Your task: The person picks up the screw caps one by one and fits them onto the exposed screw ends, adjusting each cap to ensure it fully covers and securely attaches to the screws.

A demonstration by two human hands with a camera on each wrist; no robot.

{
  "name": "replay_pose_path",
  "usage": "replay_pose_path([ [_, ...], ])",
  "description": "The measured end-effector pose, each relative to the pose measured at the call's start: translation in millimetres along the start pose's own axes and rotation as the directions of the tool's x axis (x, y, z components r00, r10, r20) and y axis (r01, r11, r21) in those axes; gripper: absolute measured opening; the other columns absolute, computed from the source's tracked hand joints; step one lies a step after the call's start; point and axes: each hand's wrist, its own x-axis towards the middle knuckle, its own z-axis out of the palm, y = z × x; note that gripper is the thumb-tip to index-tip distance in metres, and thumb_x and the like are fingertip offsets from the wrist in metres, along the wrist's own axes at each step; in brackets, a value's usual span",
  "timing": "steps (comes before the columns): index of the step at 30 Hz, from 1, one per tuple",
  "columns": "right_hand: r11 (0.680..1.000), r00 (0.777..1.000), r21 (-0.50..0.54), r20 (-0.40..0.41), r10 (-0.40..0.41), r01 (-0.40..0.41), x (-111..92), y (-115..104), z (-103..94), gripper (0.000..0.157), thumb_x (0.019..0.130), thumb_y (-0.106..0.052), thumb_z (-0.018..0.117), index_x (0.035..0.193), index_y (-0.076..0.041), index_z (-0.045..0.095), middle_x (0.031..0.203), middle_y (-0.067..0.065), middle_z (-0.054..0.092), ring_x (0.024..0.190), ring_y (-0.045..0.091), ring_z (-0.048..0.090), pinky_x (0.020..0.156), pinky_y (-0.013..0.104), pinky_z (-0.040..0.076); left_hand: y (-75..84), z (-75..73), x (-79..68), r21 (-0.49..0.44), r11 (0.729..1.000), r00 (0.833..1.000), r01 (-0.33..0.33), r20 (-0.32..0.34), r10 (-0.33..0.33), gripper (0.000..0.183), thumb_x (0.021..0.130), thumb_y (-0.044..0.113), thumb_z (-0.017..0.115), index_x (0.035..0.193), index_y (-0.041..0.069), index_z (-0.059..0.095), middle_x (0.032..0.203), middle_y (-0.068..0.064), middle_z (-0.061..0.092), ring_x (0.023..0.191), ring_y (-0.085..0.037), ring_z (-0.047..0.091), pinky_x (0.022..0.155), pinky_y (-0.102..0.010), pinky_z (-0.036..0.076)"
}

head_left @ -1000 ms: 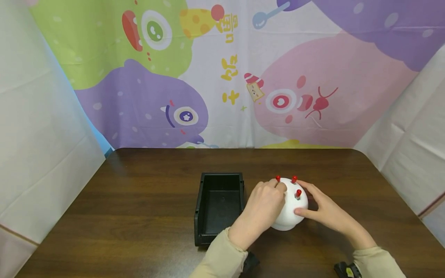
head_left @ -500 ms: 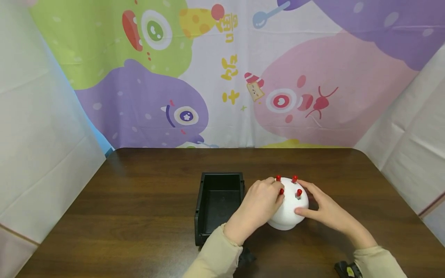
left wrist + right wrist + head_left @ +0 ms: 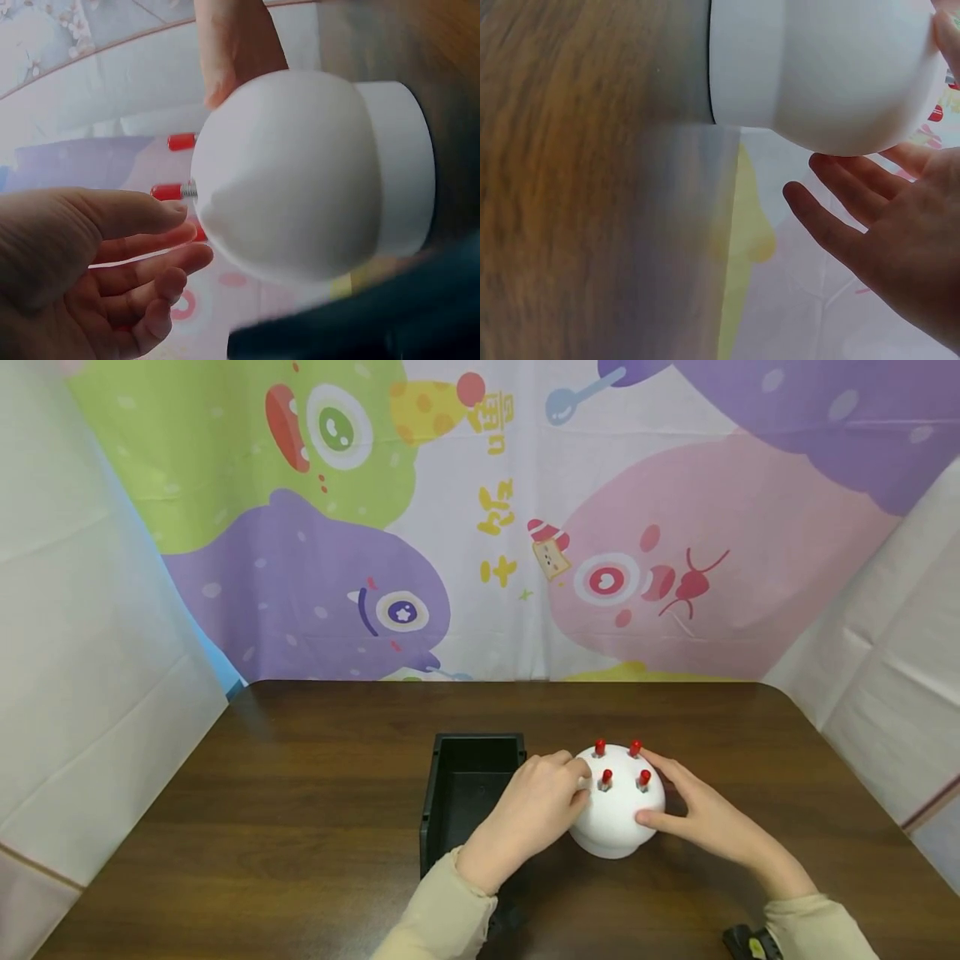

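Observation:
A white rounded dome (image 3: 618, 817) on a short cylindrical base stands on the table, with several red-capped metal stems (image 3: 606, 779) rising from its top. My left hand (image 3: 536, 802) is at the dome's left side, fingers loosely bent. In the left wrist view its thumb and fingertips lie close to a red cap (image 3: 166, 193) with a threaded-looking stem, and nothing shows in the palm. My right hand (image 3: 705, 814) rests on the dome's right side, thumb in front and index finger behind. In the right wrist view its fingers (image 3: 847, 187) extend fairly straight under the dome's curve.
Just left of the dome is a black open bin (image 3: 428, 818), partly covered by my left forearm. The brown wooden table (image 3: 247, 827) ends at a printed curtain (image 3: 517, 635). A black wrist strap (image 3: 750, 942) shows at my right sleeve.
My left hand has drawn back left from the dome's top, uncovering the front-left red-capped stem. The right hand stays on the dome.

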Motion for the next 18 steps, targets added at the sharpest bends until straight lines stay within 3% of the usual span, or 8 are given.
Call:
replay_pose_path([
  [9, 0.998, 0.999, -0.041, -0.020, 0.037, -0.038, -4.8, -0.2, -8.0, 0.074, 0.080, -0.037, 0.066, 0.141, -0.014, 0.031, 0.134, 0.011, 0.041, 0.118, 0.035, 0.047, 0.088, 0.057, 0.039, -18.5, -10.0, -17.5, -0.023, 0.997, 0.997, 0.077, 0.010, -0.077, 0.012, 0.082, 0.019, 0.067, 0.091, 0.012, 0.065, 0.080, 0.001, 0.063, 0.063, -0.008, 0.051, 0.063, -0.021, 0.045],
  [18, 0.997, 0.998, -0.063, -0.032, 0.045, -0.047, -7.4, 4.4, -14.0, 0.065, 0.084, -0.036, 0.063, 0.137, -0.011, 0.037, 0.135, 0.014, 0.042, 0.118, 0.040, 0.045, 0.087, 0.058, 0.039, -41.8, -19.4, -36.7, 0.017, 0.995, 0.992, 0.102, -0.074, -0.100, 0.008, 0.080, 0.016, 0.068, 0.076, 0.014, 0.061, 0.069, 0.004, 0.057, 0.057, -0.007, 0.047, 0.057, -0.022, 0.042],
])
